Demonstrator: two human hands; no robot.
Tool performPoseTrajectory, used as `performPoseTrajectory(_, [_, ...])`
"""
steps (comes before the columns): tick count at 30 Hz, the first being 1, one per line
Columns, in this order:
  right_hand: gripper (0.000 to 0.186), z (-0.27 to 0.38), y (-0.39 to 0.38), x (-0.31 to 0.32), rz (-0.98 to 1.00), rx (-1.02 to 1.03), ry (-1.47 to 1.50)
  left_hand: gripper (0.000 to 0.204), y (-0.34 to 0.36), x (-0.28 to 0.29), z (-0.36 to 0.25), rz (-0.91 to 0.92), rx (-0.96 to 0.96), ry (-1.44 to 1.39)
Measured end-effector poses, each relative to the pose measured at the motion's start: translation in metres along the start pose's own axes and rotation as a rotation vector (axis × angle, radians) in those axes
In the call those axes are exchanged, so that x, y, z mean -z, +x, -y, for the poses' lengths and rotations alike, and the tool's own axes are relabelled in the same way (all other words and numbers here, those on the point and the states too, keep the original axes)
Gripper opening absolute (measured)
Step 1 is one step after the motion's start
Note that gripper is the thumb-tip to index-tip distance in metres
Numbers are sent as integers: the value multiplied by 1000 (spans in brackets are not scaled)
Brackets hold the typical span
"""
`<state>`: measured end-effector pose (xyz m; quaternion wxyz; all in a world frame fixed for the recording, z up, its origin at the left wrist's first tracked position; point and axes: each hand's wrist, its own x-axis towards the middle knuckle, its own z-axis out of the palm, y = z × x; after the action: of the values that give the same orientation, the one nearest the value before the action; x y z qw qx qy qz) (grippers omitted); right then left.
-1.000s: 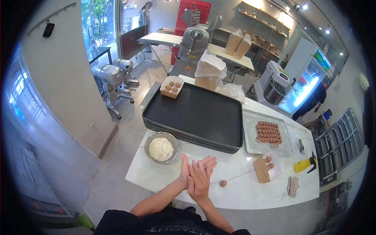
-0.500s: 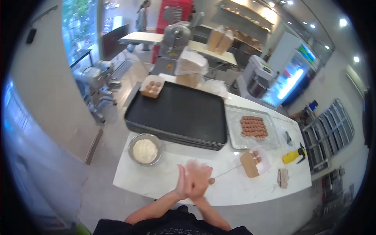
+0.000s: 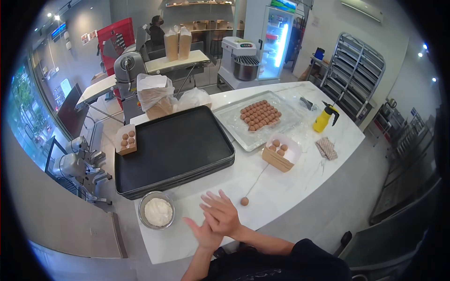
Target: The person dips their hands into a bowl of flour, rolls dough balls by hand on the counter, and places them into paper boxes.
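My right hand [image 3: 226, 218] lies across my left hand [image 3: 206, 235] above the near edge of the table. The right fingers are stretched out, and the left thumb points out to the side; the other left fingers are mostly covered. Whether anything sits between the palms is hidden. Just right of my hands rests a single brown ball [image 3: 244, 201], at the end of a thin dark line on the tabletop. To the left stands a metal bowl [image 3: 170, 222] of white flour-like powder [image 3: 158, 211]. A paper box [image 3: 280, 164] with several brown balls is beyond, to the right.
Stacked black baking trays [image 3: 176, 145] fill the table's left, with another box of balls [image 3: 126, 139] on their corner. A metal tray [image 3: 251, 140] with rows of brown balls lies behind. Right of it are a yellow spray bottle [image 3: 322, 122] and a folded cloth [image 3: 326, 148].
The view has swung to the right, so the table appears turned. My hands were palm to palm with the right one blurred; now the right lies across the left. The lone ball stays put.
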<state>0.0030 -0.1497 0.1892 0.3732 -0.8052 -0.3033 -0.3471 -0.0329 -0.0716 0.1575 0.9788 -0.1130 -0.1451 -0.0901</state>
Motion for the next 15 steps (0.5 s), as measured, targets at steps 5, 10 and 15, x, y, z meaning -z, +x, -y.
performPoseTrajectory(5, [22,20,-27,-17,2,19,396,104,13,-21,-33,-1,141,595])
performPoseTrajectory(10, [33,31,-26,-58,-139,-184,-82,107,-13,7,-19,-119,132,72])
performPoseTrajectory(15, [49,28,-17,-26,-3,-314,90,129,-13,-4,-35,-239,79,537])
